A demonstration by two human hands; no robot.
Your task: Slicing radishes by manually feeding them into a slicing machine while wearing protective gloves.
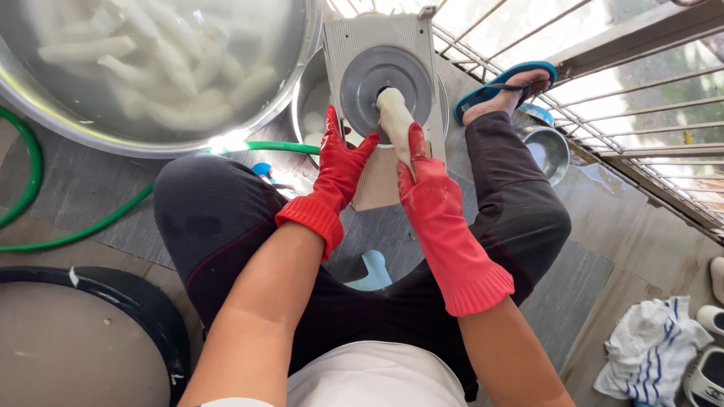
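The right hand (422, 177) pinches a peeled white root (395, 120) against the slicer (385, 75) disc; the left hand (339, 162), fingers spread, braces the slicer's edge — wet gloves could slip toward the blade.

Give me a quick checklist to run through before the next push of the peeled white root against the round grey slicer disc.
1. Right hand in its red rubber glove grips the peeled white root: ok.
2. Root tip meets the round grey slicer disc: ok.
3. Left hand, also gloved, steadies the white slicer board: ok.
4. Fingers well back from the disc: not ok, the left fingertips lie close to it.
5. Metal bowl behind the board, placed to catch slices: ok.
6. Board's footing firm: cannot tell, hidden.
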